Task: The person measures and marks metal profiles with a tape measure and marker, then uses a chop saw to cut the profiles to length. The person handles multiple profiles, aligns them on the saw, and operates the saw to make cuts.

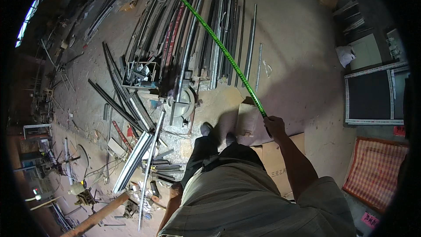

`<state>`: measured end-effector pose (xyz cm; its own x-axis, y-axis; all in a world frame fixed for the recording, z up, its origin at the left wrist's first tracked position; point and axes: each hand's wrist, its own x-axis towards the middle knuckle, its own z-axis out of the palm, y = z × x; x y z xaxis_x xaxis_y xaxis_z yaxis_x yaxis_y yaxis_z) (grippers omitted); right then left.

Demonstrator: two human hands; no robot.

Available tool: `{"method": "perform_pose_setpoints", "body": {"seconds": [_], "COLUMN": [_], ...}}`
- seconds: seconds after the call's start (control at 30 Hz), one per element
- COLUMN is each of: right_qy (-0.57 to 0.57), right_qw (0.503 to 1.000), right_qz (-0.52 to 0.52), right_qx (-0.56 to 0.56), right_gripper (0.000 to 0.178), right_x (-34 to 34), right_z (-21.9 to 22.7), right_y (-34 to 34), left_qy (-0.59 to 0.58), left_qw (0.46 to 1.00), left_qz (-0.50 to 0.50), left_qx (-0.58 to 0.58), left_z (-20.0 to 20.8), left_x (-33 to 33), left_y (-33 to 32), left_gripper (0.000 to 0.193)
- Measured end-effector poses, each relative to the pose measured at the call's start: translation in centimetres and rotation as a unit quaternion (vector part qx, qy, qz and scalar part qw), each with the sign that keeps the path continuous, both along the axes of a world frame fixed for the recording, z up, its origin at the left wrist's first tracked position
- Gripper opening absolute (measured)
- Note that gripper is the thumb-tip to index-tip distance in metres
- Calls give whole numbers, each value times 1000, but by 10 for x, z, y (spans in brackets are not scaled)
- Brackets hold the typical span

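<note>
The long green bar slants across the upper centre of the frame, its far tip over the bundle of metal lengths and its near end just right of centre. It looks slender, light for its length and fairly stiff, though a bar this long may whip a little at the far end. Its shiny, patterned surface (a film or wrap, perhaps) could be slippery under bare skin. The middle would probably give the best balance; from the near end, the far tip should feel heavy and swing easily.

The right hand, right of centre in the frame, has its fingers curled tightly around that near end, above the flat cardboard. The left hand hangs at lower centre beside the dark trousers, partly out of sight; I cannot tell how far its fingers are spread or whether it holds anything. Nearest to it, towards the lower left, a silver bar lies at a steep slant.
</note>
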<state>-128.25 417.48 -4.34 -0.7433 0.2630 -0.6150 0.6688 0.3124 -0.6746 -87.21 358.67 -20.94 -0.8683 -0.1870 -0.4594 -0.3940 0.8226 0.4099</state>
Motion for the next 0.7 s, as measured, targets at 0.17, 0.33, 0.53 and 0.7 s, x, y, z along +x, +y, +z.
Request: {"method": "perform_pose_setpoints", "body": {"seconds": [0.17, 0.33, 0.53, 0.7], "right_qy": [1, 2, 2, 30], "right_qw": [999, 999, 998, 991], "right_qz": [8, 13, 42, 101], "right_qx": [43, 51, 42, 82], "right_gripper": [33, 33, 34, 33], "right_x": [-34, -55, -101, -152], "right_z": [-3, -21, -7, -3], "right_y": [-13, -40, -61, -69], "left_qy": [-123, 9, -24, -30], "left_qw": [819, 852, 840, 834], "left_qz": [371, 355, 408, 404], "left_qx": [420, 384, 357, 374], "left_z": [109, 134, 142, 136], "left_x": [-178, -277, -361, -365], "left_y": [23, -4, -30, -21], "left_gripper": [32, 43, 40, 43]}}
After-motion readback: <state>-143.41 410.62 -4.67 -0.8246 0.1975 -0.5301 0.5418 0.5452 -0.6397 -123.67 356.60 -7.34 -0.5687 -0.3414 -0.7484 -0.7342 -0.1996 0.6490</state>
